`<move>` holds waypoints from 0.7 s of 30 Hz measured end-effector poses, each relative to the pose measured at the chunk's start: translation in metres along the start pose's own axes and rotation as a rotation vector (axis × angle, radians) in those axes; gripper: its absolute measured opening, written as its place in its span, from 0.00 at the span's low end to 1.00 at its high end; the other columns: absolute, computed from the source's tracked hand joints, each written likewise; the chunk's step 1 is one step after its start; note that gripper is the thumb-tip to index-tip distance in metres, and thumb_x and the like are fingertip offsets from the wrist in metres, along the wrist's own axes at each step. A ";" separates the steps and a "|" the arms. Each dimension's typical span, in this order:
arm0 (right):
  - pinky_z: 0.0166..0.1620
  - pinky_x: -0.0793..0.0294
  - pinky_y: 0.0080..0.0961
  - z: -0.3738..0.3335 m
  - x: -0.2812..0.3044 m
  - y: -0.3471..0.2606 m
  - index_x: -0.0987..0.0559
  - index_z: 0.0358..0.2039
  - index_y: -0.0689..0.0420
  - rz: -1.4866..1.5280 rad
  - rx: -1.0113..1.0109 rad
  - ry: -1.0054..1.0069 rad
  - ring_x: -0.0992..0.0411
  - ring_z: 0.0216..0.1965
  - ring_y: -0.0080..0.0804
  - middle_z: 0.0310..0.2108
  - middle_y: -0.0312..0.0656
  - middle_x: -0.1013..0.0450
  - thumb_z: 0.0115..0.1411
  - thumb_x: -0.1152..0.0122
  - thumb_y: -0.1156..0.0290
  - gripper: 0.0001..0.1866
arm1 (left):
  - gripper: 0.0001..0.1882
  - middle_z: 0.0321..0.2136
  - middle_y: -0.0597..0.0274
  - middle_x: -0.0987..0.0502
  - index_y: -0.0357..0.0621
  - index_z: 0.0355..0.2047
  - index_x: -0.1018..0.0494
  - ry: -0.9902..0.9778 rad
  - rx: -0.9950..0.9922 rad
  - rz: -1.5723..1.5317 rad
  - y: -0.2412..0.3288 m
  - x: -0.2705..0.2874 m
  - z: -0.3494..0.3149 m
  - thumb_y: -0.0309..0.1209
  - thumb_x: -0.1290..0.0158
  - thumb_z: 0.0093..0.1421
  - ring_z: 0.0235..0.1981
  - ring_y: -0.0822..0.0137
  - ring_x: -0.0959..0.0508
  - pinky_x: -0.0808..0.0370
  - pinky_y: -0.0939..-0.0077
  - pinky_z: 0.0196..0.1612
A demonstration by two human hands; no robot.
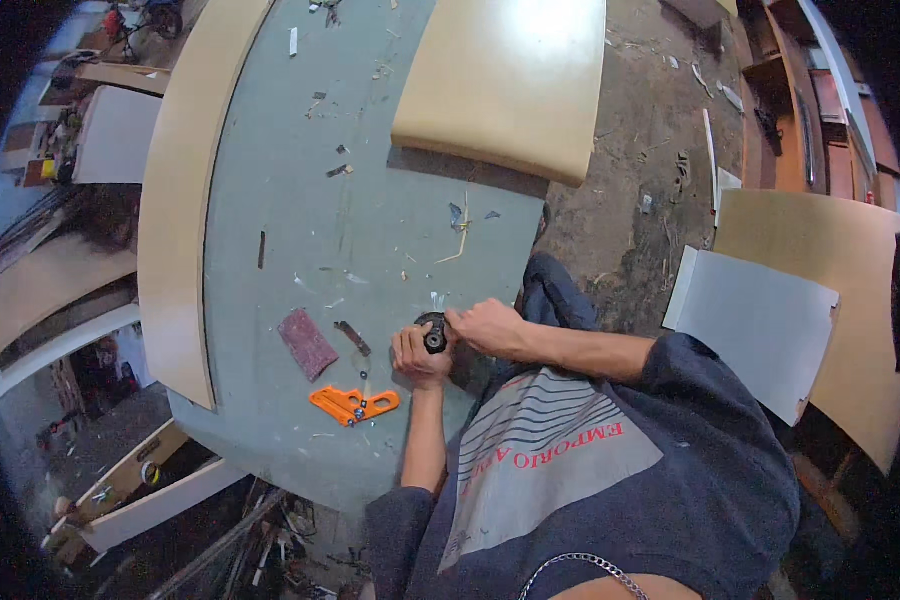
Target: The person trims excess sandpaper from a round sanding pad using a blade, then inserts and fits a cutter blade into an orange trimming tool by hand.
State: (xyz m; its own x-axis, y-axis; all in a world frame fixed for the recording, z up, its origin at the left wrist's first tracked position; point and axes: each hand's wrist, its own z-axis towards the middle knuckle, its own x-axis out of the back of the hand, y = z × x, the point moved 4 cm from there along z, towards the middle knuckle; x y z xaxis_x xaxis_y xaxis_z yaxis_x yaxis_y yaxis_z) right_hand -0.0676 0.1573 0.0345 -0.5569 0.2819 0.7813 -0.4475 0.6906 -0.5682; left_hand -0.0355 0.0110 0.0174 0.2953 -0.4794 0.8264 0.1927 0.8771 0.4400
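My left hand is wrapped round a black tool with a round end, held just above the table near its right edge. What kind of tool it is, I cannot make out. From the right, my right hand reaches across with its fingers closed against the far side of the same tool. Left of my left hand lies an orange plastic piece with cut-out holes, with several small dark bits on it. Beyond it are a worn purple abrasive pad and a short dark strip.
Wood scraps and shavings are scattered over the grey-green table. A long pale board runs along its left edge, and a glossy cream panel overhangs its far right. More panels lean at the right; a wooden frame lies lower left.
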 end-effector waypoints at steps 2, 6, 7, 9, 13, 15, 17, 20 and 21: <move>0.24 0.25 0.41 -0.006 -0.001 -0.001 0.31 0.38 0.64 -0.007 0.004 0.039 0.23 0.22 0.49 0.21 0.50 0.25 0.55 0.45 0.70 0.13 | 0.18 0.27 0.56 0.27 0.44 0.28 0.30 -0.069 0.012 -0.017 0.000 -0.003 0.000 0.41 0.36 0.47 0.29 0.52 0.28 0.30 0.59 0.33; 0.24 0.24 0.42 -0.020 -0.001 -0.004 0.31 0.36 0.64 -0.010 -0.039 0.013 0.22 0.23 0.48 0.23 0.51 0.24 0.54 0.44 0.70 0.12 | 0.16 0.25 0.60 0.28 0.48 0.26 0.28 -0.019 0.011 0.024 -0.003 -0.003 0.000 0.42 0.36 0.46 0.27 0.55 0.28 0.30 0.59 0.29; 0.25 0.24 0.42 -0.022 0.000 -0.003 0.29 0.34 0.64 -0.017 -0.051 0.018 0.22 0.24 0.47 0.22 0.51 0.24 0.54 0.45 0.70 0.11 | 0.15 0.25 0.60 0.29 0.48 0.26 0.28 -0.018 0.007 0.007 -0.003 -0.002 0.000 0.41 0.36 0.45 0.27 0.54 0.28 0.30 0.59 0.29; 0.25 0.24 0.41 -0.023 0.001 0.000 0.30 0.36 0.64 -0.015 -0.056 -0.007 0.22 0.25 0.47 0.22 0.51 0.24 0.54 0.44 0.71 0.12 | 0.14 0.25 0.60 0.29 0.47 0.26 0.28 -0.018 0.000 -0.012 -0.001 -0.002 0.001 0.40 0.36 0.45 0.26 0.54 0.28 0.30 0.59 0.29; 0.25 0.24 0.41 -0.024 0.006 0.008 0.31 0.41 0.63 0.005 -0.074 -0.054 0.22 0.25 0.48 0.22 0.50 0.24 0.51 0.41 0.71 0.17 | 0.14 0.25 0.58 0.28 0.46 0.27 0.29 -0.027 0.012 -0.011 0.000 -0.001 0.000 0.38 0.37 0.46 0.28 0.53 0.28 0.30 0.59 0.31; 0.25 0.24 0.41 -0.019 0.013 0.009 0.32 0.43 0.63 0.007 -0.083 -0.034 0.22 0.25 0.48 0.22 0.50 0.24 0.51 0.41 0.71 0.19 | 0.14 0.26 0.57 0.28 0.44 0.28 0.29 -0.047 0.012 -0.005 -0.001 -0.002 -0.001 0.37 0.38 0.47 0.29 0.52 0.28 0.30 0.59 0.33; 0.25 0.24 0.41 -0.017 0.013 0.008 0.32 0.45 0.62 0.011 -0.093 -0.016 0.22 0.25 0.48 0.22 0.50 0.24 0.51 0.40 0.71 0.21 | 0.13 0.26 0.58 0.28 0.46 0.27 0.27 -0.024 -0.009 -0.003 -0.002 0.000 -0.001 0.38 0.38 0.46 0.28 0.53 0.28 0.29 0.61 0.31; 0.24 0.25 0.42 -0.011 0.007 0.011 0.33 0.46 0.61 0.029 -0.102 -0.039 0.22 0.25 0.48 0.22 0.50 0.24 0.52 0.41 0.71 0.21 | 0.13 0.26 0.58 0.28 0.46 0.28 0.27 -0.046 0.000 -0.005 -0.002 -0.002 -0.002 0.38 0.38 0.46 0.29 0.53 0.27 0.29 0.61 0.31; 0.25 0.25 0.42 -0.009 0.006 0.011 0.33 0.46 0.61 0.016 -0.090 -0.042 0.22 0.25 0.48 0.22 0.50 0.24 0.52 0.42 0.71 0.21 | 0.13 0.26 0.58 0.28 0.46 0.28 0.27 -0.046 0.001 -0.004 -0.001 -0.001 -0.001 0.38 0.38 0.46 0.29 0.53 0.27 0.29 0.61 0.31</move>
State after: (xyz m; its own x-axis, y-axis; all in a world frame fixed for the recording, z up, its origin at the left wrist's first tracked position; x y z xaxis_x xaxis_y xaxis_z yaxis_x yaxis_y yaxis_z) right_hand -0.0697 0.1726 0.0355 -0.5934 0.2665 0.7595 -0.3746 0.7437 -0.5537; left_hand -0.0348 0.0103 0.0155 0.2509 -0.4813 0.8399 0.1926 0.8751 0.4440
